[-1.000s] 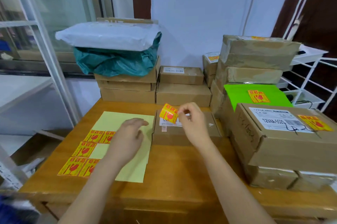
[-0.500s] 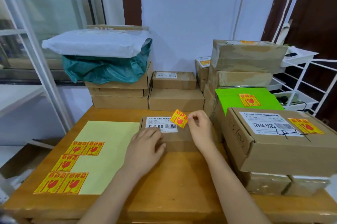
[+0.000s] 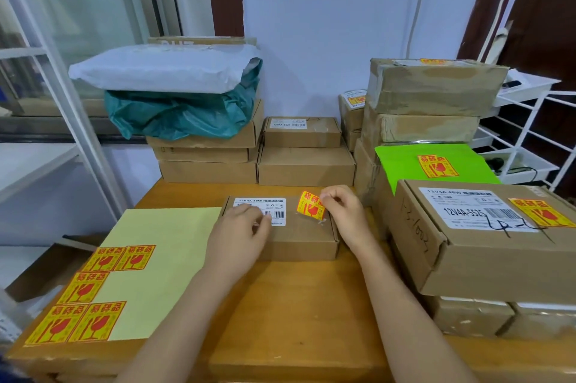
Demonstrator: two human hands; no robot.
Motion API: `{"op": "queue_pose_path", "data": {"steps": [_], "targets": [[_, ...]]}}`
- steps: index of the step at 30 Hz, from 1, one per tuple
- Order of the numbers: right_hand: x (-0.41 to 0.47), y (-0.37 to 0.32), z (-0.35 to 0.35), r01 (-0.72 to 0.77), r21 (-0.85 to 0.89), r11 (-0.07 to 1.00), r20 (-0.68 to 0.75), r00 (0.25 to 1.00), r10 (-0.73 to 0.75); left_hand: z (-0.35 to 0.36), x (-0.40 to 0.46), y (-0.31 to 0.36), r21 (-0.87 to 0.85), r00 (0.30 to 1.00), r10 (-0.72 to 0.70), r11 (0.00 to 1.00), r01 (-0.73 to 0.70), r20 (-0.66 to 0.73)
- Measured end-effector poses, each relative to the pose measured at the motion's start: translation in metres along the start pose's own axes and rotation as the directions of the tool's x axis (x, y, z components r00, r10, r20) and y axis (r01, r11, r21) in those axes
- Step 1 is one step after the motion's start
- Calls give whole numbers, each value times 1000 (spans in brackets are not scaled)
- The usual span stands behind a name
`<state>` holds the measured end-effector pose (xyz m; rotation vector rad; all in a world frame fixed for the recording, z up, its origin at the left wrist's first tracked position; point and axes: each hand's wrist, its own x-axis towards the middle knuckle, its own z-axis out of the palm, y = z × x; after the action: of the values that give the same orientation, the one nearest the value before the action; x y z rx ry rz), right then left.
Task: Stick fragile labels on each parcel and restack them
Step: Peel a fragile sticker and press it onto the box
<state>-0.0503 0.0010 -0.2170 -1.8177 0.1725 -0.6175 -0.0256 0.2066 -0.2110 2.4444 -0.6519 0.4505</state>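
Note:
A small brown parcel point(image 3: 299, 239) with a white barcode label lies flat in the middle of the wooden table point(image 3: 299, 314). My left hand point(image 3: 240, 233) rests on its left part, covering some of the white label. My right hand point(image 3: 343, 211) pinches a yellow-and-red fragile label point(image 3: 310, 205) by its right edge; the label's lower edge touches the parcel's top, right of the barcode. A pale yellow backing sheet point(image 3: 162, 258) with several fragile labels point(image 3: 90, 292) lies to the left.
Labelled parcels are stacked at the right: a large brown box point(image 3: 486, 242) and a green parcel point(image 3: 436, 164). Unlabelled boxes point(image 3: 305, 164) stand at the back, with a teal bag point(image 3: 184, 114) and a white bag on top. A white wire rack point(image 3: 530, 139) stands far right.
My right hand brought the fragile label down from above the parcel onto its top. My left hand moved from the backing sheet onto the parcel.

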Motion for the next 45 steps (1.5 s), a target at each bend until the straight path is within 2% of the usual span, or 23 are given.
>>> {"op": "queue_pose_path", "data": {"steps": [5, 10, 15, 22, 29, 40, 45], "targets": [[7, 6, -4, -4, -13, 1000, 91, 996, 6, 11, 26, 30, -252, 994, -21, 967, 46, 103], [9, 16, -5, 3, -41, 999, 148, 989, 3, 31, 31, 42, -407, 986, -95, 902, 144, 139], [12, 21, -3, 25, -85, 996, 152, 988, -11, 40, 27, 42, -263, 995, -67, 961, 83, 70], [9, 17, -1, 11, -114, 993, 121, 993, 3, 44, 26, 41, -211, 998, -46, 976, 53, 35], [6, 15, 0, 32, -220, 975, 85, 996, -14, 45, 27, 43, -158, 999, -25, 987, 28, 25], [5, 13, 2, 49, -227, 973, 72, 997, -34, 47, 25, 45, -24, 1000, -21, 999, 21, 17], [6, 15, 2, 54, -240, 969, 74, 997, -37, 48, 24, 45, -15, 1000, -12, 1000, 12, 14]]}}
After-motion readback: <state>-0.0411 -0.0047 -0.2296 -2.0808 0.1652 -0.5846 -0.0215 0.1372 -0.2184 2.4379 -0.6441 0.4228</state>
